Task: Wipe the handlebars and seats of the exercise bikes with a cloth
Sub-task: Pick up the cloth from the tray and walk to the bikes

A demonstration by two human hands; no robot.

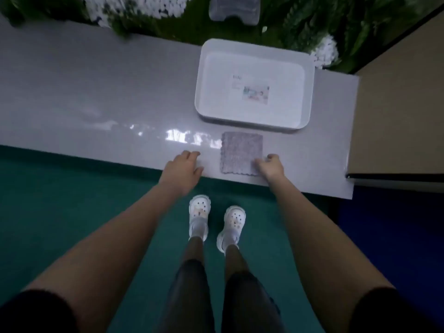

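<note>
Glossy white counter (96,92) over green floor (60,212), foliage (312,18) behind.

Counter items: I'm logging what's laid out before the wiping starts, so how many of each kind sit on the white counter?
Grey cloth: 1, flat near the front edge of the counter, right hand pinching its corner
White tray: 1, behind the cloth, with a printed label on its bottom
Total: 2
The left hand rests beside the cloth.
</note>
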